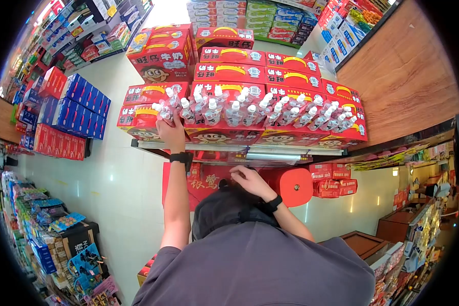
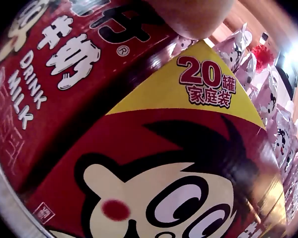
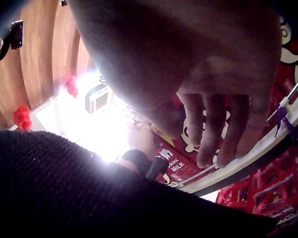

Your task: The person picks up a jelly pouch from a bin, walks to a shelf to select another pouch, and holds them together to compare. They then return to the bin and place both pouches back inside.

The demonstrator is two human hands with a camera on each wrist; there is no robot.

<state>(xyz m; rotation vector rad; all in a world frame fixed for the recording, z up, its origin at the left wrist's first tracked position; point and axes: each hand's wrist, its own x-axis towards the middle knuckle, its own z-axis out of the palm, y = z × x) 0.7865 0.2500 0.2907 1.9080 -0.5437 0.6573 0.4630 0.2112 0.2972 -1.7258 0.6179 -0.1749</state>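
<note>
A white-capped pouch (image 1: 165, 112) is at the left hand's (image 1: 171, 128) fingers, whether pinched I cannot tell, above red milk cartons (image 1: 134, 118), and probably best settled upright, while the right hand's (image 1: 247, 180) fingers bend loosely, slightly apart.

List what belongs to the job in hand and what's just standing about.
Likely part of the job: white-capped pouches; left hand at the leftmost ones; red milk boxes beneath them.

Apparently standing about: blue boxes at left; red cylinder; small red boxes beside it.
</note>
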